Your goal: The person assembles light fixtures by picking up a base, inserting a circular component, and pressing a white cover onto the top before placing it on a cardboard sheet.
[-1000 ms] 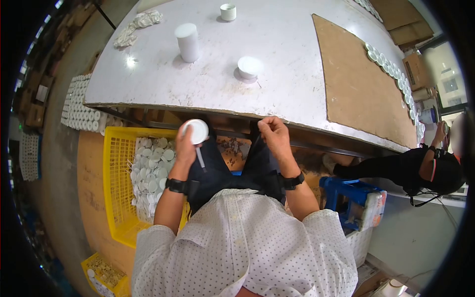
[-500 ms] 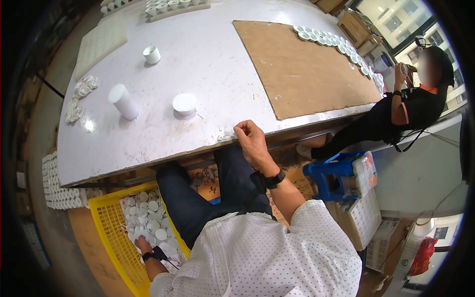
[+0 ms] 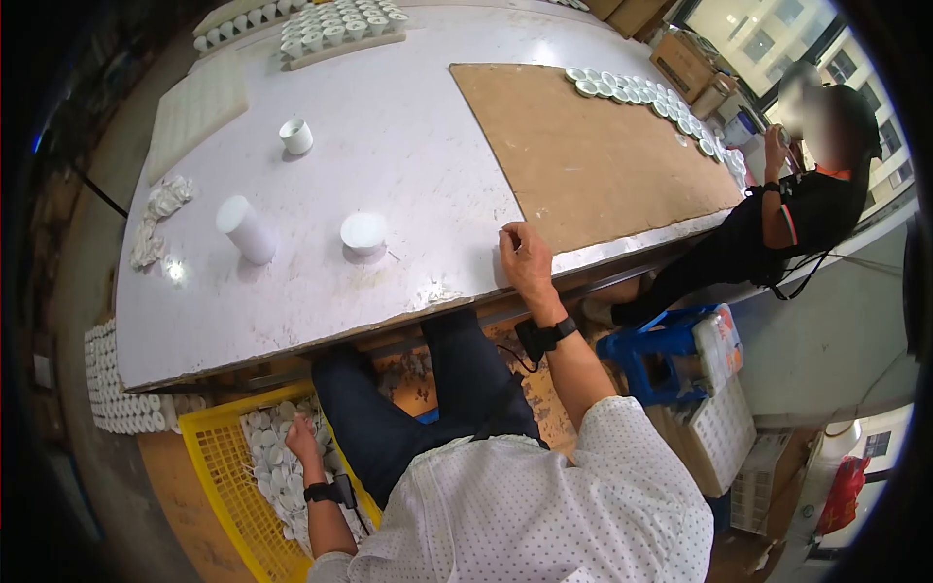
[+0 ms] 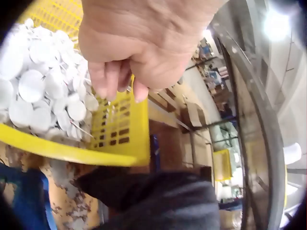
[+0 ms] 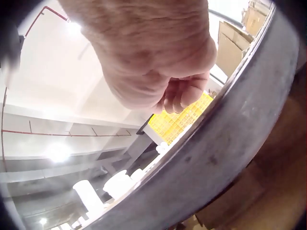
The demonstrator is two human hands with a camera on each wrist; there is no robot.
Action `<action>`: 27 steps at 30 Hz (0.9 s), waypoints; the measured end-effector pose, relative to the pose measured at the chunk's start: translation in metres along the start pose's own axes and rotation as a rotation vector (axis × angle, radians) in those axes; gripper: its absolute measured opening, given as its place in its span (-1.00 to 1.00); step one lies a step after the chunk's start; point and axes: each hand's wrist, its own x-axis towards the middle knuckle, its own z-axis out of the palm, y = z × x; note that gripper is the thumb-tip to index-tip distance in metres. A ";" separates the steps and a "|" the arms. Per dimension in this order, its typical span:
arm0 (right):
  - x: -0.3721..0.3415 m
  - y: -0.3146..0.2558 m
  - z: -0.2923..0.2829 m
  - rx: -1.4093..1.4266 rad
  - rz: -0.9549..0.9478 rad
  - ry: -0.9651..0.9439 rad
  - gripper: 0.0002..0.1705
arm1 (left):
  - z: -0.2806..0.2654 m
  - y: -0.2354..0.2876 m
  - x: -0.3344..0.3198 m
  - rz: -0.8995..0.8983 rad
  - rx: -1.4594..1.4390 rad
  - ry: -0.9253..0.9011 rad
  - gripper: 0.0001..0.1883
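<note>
My left hand (image 3: pixel 303 439) is over the yellow basket (image 3: pixel 216 464), close above a heap of white discs with thin stems (image 4: pixel 31 86). Its fingers (image 4: pixel 111 81) bend downward in the left wrist view, and I cannot tell whether they hold a stem. My right hand (image 3: pixel 528 262) is raised at the table's front edge, beside the brown board. Its fingers (image 5: pixel 194 91) are curled toward the palm, and no object shows in them. On the table a white disc (image 3: pixel 363 231) sits on a small base, with a white cylinder (image 3: pixel 248 231) to its left.
Farther back on the white table (image 3: pixel 321 185) are a small white cup (image 3: pixel 296 137), a crumpled cloth (image 3: pixel 160 209) and trays of white cups (image 3: pixel 345 34). White rings line the brown board (image 3: pixel 583 155). A blue stool (image 3: pixel 651 364) and another person (image 3: pixel 821 209) are to the right.
My left hand held a stemmed white disc over my lap, then reached into the basket, and has since risen slightly. My right hand has moved right, to the board's corner. The head view has turned.
</note>
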 end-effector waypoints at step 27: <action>-0.003 0.021 0.004 -0.118 0.050 0.056 -0.91 | 0.101 0.063 -0.040 0.550 0.675 -0.104 -0.44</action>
